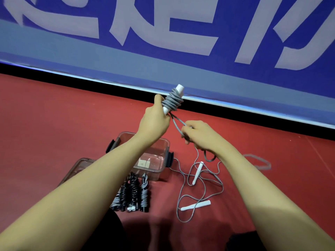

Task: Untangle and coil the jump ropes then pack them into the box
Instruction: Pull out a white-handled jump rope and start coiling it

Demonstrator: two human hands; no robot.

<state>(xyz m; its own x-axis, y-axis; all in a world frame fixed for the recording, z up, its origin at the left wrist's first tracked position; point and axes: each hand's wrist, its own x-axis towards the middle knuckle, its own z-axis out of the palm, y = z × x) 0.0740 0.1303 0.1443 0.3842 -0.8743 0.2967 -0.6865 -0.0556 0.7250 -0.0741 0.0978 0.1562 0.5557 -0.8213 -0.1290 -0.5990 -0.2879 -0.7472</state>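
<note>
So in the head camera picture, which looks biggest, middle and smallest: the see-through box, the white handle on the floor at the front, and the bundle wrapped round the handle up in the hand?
1. clear box
2 and 3. wound grey bundle and white handle look about alike; the bundle is raised nearer the camera, so I won't rank them.

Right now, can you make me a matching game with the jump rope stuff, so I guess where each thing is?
Things:
1. white handle wrapped in grey rope
2. clear plastic box
3. coiled black and grey ropes
4. loose white handles

Places:
A. lying on the red floor, joined by untidy grey rope
B. held up in the left hand
C. side by side in front of the box
D. open on the floor, its lid beside it

Pairs: 1-B, 2-D, 3-C, 4-A
</note>
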